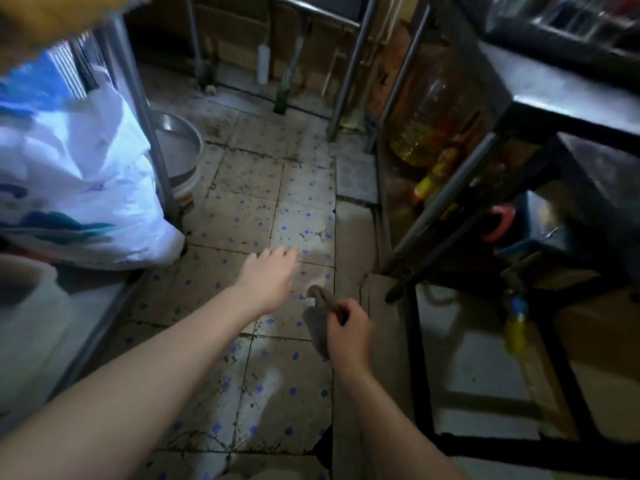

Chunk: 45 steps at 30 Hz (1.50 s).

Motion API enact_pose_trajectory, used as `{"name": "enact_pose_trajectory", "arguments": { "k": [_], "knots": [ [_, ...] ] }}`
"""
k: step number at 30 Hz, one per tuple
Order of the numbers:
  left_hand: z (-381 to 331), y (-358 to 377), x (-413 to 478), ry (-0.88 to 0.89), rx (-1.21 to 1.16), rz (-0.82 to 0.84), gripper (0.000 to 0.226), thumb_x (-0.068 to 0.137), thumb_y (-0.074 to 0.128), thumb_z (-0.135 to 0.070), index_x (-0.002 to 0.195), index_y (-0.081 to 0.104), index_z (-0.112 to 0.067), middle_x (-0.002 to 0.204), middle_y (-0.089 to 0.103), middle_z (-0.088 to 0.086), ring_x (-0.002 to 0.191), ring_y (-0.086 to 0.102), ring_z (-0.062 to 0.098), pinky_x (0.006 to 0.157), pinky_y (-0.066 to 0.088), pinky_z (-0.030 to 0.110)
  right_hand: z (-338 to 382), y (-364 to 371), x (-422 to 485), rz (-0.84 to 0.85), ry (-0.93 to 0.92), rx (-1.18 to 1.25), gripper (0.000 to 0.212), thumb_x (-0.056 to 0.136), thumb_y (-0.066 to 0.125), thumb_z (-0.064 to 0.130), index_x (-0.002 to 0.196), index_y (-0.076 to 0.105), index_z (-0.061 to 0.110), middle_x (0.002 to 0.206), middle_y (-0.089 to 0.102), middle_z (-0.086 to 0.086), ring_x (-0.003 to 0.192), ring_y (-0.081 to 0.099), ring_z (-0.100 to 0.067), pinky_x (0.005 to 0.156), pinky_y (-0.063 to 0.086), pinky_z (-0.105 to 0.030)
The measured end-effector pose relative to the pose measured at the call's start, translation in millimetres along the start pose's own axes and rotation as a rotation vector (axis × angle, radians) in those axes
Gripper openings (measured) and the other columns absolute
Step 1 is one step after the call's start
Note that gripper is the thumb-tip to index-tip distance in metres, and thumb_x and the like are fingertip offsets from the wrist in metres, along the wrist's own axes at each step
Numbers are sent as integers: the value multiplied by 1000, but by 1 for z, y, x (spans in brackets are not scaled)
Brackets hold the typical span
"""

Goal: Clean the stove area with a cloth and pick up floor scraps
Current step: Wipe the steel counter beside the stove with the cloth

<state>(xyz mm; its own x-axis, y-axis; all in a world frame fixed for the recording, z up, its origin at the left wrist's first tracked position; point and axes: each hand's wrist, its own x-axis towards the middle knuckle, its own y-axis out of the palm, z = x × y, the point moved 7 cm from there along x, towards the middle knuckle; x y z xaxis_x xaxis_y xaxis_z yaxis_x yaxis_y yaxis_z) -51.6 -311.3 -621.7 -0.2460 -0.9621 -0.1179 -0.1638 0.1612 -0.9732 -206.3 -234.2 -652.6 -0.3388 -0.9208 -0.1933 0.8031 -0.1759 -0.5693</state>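
My right hand (348,332) grips a grey-brown cloth (320,318) that hangs crumpled over the tiled floor (270,393). My left hand (268,277) reaches forward and down over the floor, fingers relaxed and pointing at the tiles, holding nothing. The tiles are dirty, with blue dots and small dark scraps scattered on them. The picture is blurred.
A big white plastic sack (79,188) stands at the left beside a metal table leg (152,133). A steel basin (180,147) sits on a bucket behind it. At the right is a dark metal rack (485,188) with oil bottles (429,123) underneath.
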Motion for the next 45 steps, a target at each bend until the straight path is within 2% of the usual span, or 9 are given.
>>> {"name": "enact_pose_trajectory", "arguments": {
  "k": [3, 5, 8, 14, 19, 23, 32, 39, 45],
  "knots": [
    [6, -52, -14, -21, 84, 28, 39, 93, 45, -21, 131, 37, -16, 130, 48, 9, 119, 49, 29, 94, 41, 41, 49, -19, -7, 25, 17, -29, 19, 91, 55, 16, 76, 57, 27, 80, 59, 10, 73, 55, -2, 56, 45, -17],
    [11, -89, -23, -34, 96, 55, 41, 93, 44, -20, 133, 36, -15, 131, 47, 9, 120, 48, 29, 94, 41, 41, 84, -37, -12, 53, -1, -100, 13, 92, 53, 17, 84, 60, 24, 85, 59, 8, 76, 55, -4, 63, 52, -26],
    [16, -148, -32, -41, 110, 68, 37, 93, 44, -19, 130, 39, -15, 128, 48, 8, 117, 48, 28, 92, 41, 41, 137, -68, -19, 80, -48, -191, 14, 92, 50, 14, 97, 62, 18, 95, 61, 3, 84, 58, -12, 69, 50, -28],
    [5, -264, -29, -34, 109, 90, 34, 94, 43, -19, 127, 39, -14, 127, 47, 9, 119, 46, 29, 92, 40, 40, 235, -134, -26, 88, -92, -216, 14, 93, 49, 15, 98, 60, 22, 97, 60, 4, 88, 58, -12, 77, 52, -31],
    [-10, -337, -13, -11, 72, 85, 39, 95, 40, -21, 134, 36, -16, 133, 45, 8, 123, 44, 29, 97, 38, 42, 302, -185, -23, 69, -129, -261, 11, 92, 51, 16, 94, 58, 24, 95, 60, 3, 82, 57, -10, 65, 48, -25],
    [-8, -369, -4, -10, 20, 112, 43, 94, 39, -23, 137, 35, -20, 136, 45, 6, 124, 44, 29, 98, 37, 41, 342, -226, -15, 46, -168, -307, 10, 90, 52, 14, 92, 60, 19, 91, 62, 0, 82, 58, -16, 68, 49, -28],
    [-62, -431, 60, 102, -82, 105, 37, 96, 37, -22, 133, 39, -20, 133, 45, 7, 120, 45, 28, 95, 38, 41, 371, -305, 22, -146, -67, -295, 6, 87, 55, 13, 84, 60, 17, 80, 62, -2, 76, 58, -23, 62, 48, -32],
    [-113, -431, 116, 180, -34, 152, 39, 93, 38, -18, 132, 39, -19, 131, 47, 10, 119, 47, 30, 92, 39, 42, 369, -348, 74, -246, -26, -266, 7, 88, 53, 13, 91, 60, 14, 84, 65, -5, 81, 59, -26, 67, 51, -37],
    [-155, -424, 178, 247, 2, 149, 39, 91, 39, -15, 130, 40, -18, 127, 48, 9, 117, 47, 30, 93, 38, 42, 338, -363, 133, -369, 73, -126, 8, 88, 56, 11, 93, 61, 13, 80, 61, -1, 80, 60, -26, 66, 45, -31]
  ]
}}
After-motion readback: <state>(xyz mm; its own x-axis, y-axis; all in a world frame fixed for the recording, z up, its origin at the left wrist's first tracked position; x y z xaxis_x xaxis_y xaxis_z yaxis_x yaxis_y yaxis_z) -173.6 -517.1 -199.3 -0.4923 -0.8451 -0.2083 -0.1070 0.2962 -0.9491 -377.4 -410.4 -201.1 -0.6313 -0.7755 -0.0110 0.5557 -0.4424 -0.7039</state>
